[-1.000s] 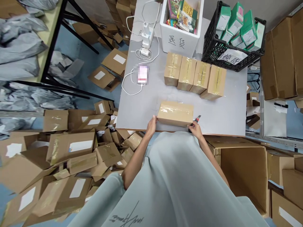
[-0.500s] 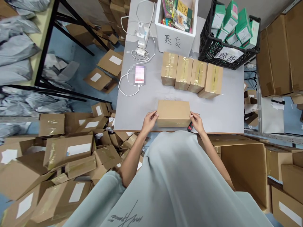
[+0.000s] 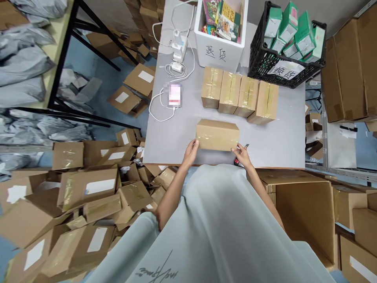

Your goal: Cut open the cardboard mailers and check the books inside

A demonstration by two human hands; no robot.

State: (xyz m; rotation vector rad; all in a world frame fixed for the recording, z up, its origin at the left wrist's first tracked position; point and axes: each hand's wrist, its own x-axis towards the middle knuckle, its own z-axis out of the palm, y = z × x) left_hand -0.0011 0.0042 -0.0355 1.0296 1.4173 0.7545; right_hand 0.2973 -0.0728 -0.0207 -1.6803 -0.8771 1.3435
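Note:
A brown cardboard box point(image 3: 218, 135) is held between my two hands above the near edge of the grey table point(image 3: 282, 141), its long side facing me. My left hand point(image 3: 191, 151) grips its left end, the thumb on the near face. At the lower right corner, my right hand point(image 3: 242, 154) pinches the box with its fingertips. Partly under the right hand lies a box cutter point(image 3: 236, 161) with a red and black handle, its blade tip showing beyond the fingers. Behind the held box, several taped cardboard boxes point(image 3: 230, 92) stand in a row.
A white bin point(image 3: 219, 53) of books and a black crate point(image 3: 275, 70) of green boxes stand at the back. On the left lie a phone point(image 3: 174, 95) and a power strip point(image 3: 179, 51). Discarded cartons point(image 3: 88, 184) cover the floor; a large open carton point(image 3: 306, 220) stands right.
The box has been tilted and raised a little away from me, showing more of its near face. Both hands moved with it, uncovering the cutter's blade tip. The camera view shifted slightly.

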